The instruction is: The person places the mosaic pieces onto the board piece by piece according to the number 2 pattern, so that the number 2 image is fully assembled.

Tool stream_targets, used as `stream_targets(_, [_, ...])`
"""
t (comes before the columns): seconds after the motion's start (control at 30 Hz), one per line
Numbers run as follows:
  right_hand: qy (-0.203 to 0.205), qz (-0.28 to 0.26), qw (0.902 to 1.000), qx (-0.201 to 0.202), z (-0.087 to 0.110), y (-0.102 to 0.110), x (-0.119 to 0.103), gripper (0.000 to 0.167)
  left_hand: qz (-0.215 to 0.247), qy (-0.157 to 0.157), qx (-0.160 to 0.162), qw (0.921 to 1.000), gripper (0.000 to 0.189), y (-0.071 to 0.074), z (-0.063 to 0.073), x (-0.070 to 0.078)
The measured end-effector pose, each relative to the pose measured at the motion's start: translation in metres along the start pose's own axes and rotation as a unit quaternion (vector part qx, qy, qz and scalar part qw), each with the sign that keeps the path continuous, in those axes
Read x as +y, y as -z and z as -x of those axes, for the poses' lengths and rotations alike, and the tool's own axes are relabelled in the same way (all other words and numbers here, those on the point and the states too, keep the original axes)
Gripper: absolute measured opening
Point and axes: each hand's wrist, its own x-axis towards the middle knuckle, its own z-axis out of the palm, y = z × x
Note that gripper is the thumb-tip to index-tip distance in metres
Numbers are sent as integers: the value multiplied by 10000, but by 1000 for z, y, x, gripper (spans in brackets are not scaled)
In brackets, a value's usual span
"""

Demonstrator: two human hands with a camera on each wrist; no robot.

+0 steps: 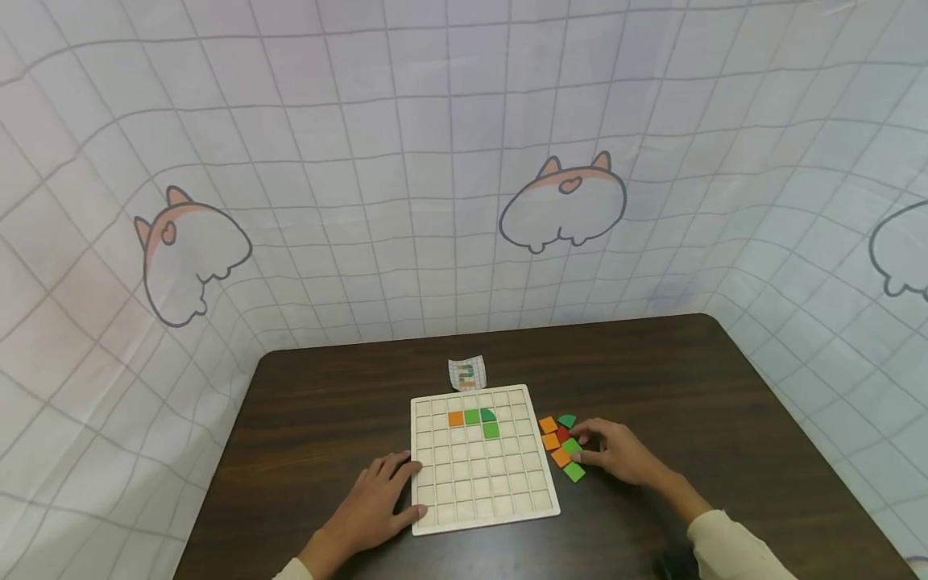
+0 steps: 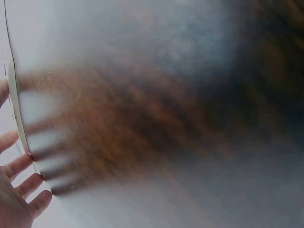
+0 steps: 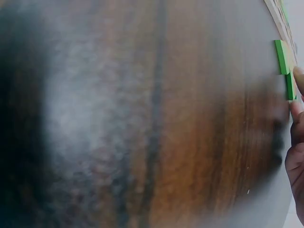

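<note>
A white gridded board (image 1: 486, 509) lies on the table, with an orange square tile (image 1: 455, 419), two green squares (image 1: 473, 416) and a dark green rounded piece (image 1: 488, 415) near its top. My left hand (image 1: 373, 503) rests at the board's left edge, fingers spread, thumb and index fingertips on the rim. To the right of the board my right hand (image 1: 616, 453) pinches a green square tile (image 1: 573, 445) between thumb and index finger, within a cluster of loose tiles. In the right wrist view that green tile (image 3: 290, 86) shows edge-on between the fingertips.
Around the right fingertips lie orange tiles (image 1: 551, 441), a red piece (image 1: 562, 433), another dark green rounded piece (image 1: 567, 420) and a green square (image 1: 574, 472). A small printed paper (image 1: 467, 374) lies behind the board. Grid-patterned cloth (image 1: 435, 201) surrounds the dark wooden table (image 1: 326, 403).
</note>
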Motion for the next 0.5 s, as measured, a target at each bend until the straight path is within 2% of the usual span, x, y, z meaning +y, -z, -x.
stream_targets(0.2, [-79,28,9990,429,-3,-2,3,26,40,-7,52,10000,65,0,-1,1])
stream_targets(0.5, [-565,650,9916,964,-18,0,5,25,24,-41,-7,10000,66,-2,-1,0])
